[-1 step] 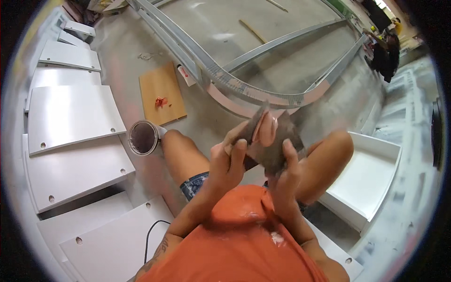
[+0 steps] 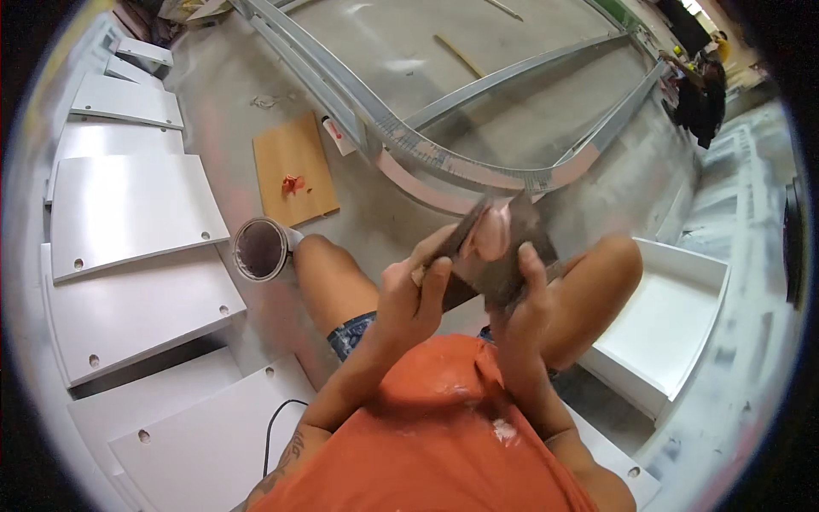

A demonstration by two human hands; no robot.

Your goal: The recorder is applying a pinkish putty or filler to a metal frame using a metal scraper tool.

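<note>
Above my lap, my left hand [image 2: 418,286] grips a dark, flat putty spreader [image 2: 459,236], thumb on its near face. A second dark, square-edged putty spreader [image 2: 512,277] is pinched in my right hand [image 2: 526,303], thumb pressed on its face. The blades come together at an angle, with a thick lump of pink putty [image 2: 493,235] between them near their upper edges. The fingers behind both blades are mostly hidden. To the left of my knee stands an open round can [image 2: 261,249] with dark residue inside.
A wooden board [image 2: 294,166] with red-pink smears lies ahead, beside a white tube [image 2: 338,136]. A curved metal frame [image 2: 444,158] with a pink-filled edge spans the floor beyond. White panels [image 2: 136,213] overlap on the left. A white open box [image 2: 661,316] stands right; a person [image 2: 699,98] is far right.
The spreaders have shifted slightly against each other: the left one's top has dipped, and the right one has risen a little. The putty lump has moved slightly to the right.
</note>
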